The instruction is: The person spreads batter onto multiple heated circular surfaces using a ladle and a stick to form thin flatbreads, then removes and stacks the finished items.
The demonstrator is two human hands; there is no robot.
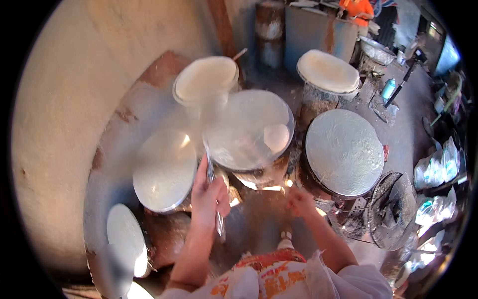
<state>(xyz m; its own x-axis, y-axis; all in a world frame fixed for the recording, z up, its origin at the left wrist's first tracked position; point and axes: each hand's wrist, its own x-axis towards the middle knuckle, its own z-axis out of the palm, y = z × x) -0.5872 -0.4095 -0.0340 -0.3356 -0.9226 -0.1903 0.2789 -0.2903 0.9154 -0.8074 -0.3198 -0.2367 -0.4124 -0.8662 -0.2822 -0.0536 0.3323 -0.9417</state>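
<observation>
My left hand point(208, 192) grips the metal handle point(215, 199) of a big round lid point(249, 128), lifted and blurred above the middle pot point(259, 174). A pale round patch shows on the lid's right part. My right hand point(300, 202) is a loose fist, low in front of the pots, holding nothing that I can see. Glowing fire shows under the middle pot. To the right stands a pot with a flat grey steamed sheet stretched over it point(344, 152). A shiny round lid point(165, 169) covers the pot at the left.
Two pale covered pots point(206, 79) point(328, 71) stand at the back. A small round lid point(125, 239) lies at lower left. A curved clay wall point(74, 114) rises at the left. Plastic bags point(438, 169) and a dark woven tray point(393, 209) lie at the right. A person in orange point(356, 10) stands far back.
</observation>
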